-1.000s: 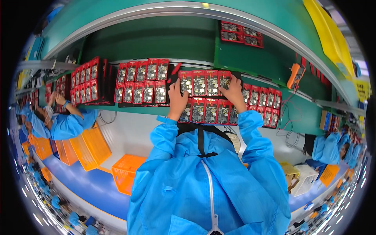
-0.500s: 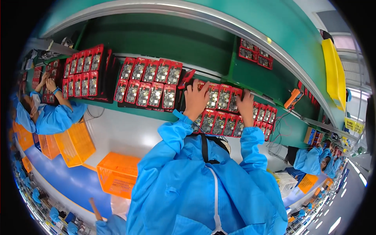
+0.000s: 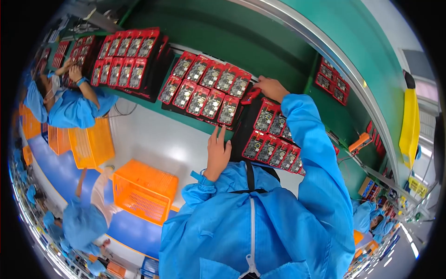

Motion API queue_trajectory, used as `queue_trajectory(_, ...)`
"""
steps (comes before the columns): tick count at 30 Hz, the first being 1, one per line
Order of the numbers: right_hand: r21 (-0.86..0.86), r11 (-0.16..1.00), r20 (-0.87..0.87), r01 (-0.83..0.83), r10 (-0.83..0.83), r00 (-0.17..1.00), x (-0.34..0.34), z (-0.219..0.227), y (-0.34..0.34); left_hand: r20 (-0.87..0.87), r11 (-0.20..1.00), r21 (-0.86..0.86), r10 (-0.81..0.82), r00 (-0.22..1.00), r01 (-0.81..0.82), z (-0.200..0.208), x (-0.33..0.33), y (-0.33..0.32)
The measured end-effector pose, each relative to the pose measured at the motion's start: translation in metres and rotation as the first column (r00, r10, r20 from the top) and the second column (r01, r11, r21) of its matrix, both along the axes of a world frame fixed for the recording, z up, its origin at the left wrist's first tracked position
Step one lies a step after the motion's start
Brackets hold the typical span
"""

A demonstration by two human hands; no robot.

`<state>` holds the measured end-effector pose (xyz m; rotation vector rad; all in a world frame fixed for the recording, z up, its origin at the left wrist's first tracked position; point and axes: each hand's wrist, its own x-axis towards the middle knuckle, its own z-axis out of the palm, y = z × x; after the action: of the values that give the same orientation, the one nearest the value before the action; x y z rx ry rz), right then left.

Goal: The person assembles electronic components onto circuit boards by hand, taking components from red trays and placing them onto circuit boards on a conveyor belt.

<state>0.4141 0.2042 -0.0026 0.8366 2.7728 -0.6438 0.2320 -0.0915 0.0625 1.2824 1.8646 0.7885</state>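
Note:
A dark tray (image 3: 174, 108) holds two rows of circuit boards in red frames (image 3: 213, 74). My left hand (image 3: 217, 156) is at its near edge, fingers stretched out and apart, with the fingertips touching or almost touching the rim. My right hand (image 3: 273, 88) reaches past the tray's far right corner, fingers extended and slightly bent, beside a red piece (image 3: 251, 96) whose kind I cannot make out. No object shows in either hand. Just below the right forearm sits a second group of red-framed boards (image 3: 272, 149), partly covered by the sleeve.
To the left stands a stack of similar boards (image 3: 125, 56); beyond it a co-worker in blue (image 3: 76, 104) handles more. Orange crates (image 3: 146, 186) are behind the bench. An orange handheld meter (image 3: 360, 143) with wires lies right, and a green shelf holds further boards (image 3: 332, 81).
My view has turned toward the left. Both hands have come off the right-hand group of boards and moved to the middle tray, the right one to its far corner, the left one to its near edge.

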Motion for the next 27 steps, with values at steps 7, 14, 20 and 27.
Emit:
queue_trajectory(7, -0.311, 0.95, -0.104, 0.001, -0.035, 0.994, 0.007, 0.011, 0.037, 0.111, 0.993, -0.025, 0.117, 0.987, -0.115, -0.003, -0.004, 0.003)
queue_trajectory(14, -0.748, 0.57, 0.189, 0.34, -0.308, 0.932, 0.027, 0.086, 0.073, 0.302, 0.989, 0.037, 0.127, 0.945, -0.145, 0.013, 0.009, 0.026)
queue_trajectory(20, -0.887, 0.444, 0.083, 0.129, -0.122, 0.989, 0.055, 0.192, 0.017, 0.864, 0.984, -0.169, 0.174, 0.472, -0.054, 0.054, 0.026, 0.059)
queue_trajectory(27, -0.952, 0.306, -0.017, 0.019, -0.115, 0.993, 0.108, 0.196, -0.078, 0.988, 0.834, -0.136, 0.154, 0.011, 0.536, 0.095, 0.08, 0.054)
